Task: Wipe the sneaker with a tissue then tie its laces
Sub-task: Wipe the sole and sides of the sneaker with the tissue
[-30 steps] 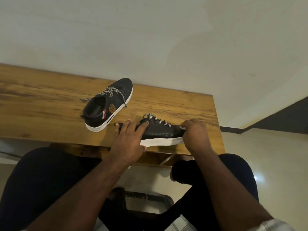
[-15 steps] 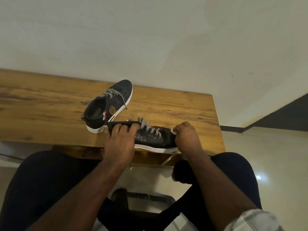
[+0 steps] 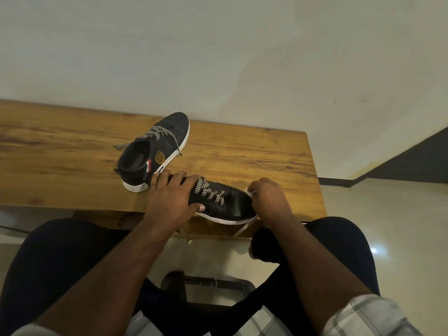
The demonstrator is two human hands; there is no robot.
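A black sneaker (image 3: 228, 204) with a white sole and black-and-white laces lies at the near edge of the wooden table (image 3: 254, 154), its toe pointing right. My left hand (image 3: 169, 200) grips its heel and collar, thumb on the near side. At the toe, my right hand (image 3: 269, 200) is curled round a white tissue (image 3: 249, 192), of which only a small bit shows. The tissue is pressed against the toe.
A second black sneaker (image 3: 155, 151) with loose laces and a gold badge stands just behind the left hand, heel toward me. The table ends at the right, beyond the right hand. My knees sit below the table edge, with a dark stool frame (image 3: 208, 284) between them.
The held sneaker has turned and slid toward the left and nearer the table edge. My right hand moved along with its toe, and the left hand shifted closer to the second sneaker.
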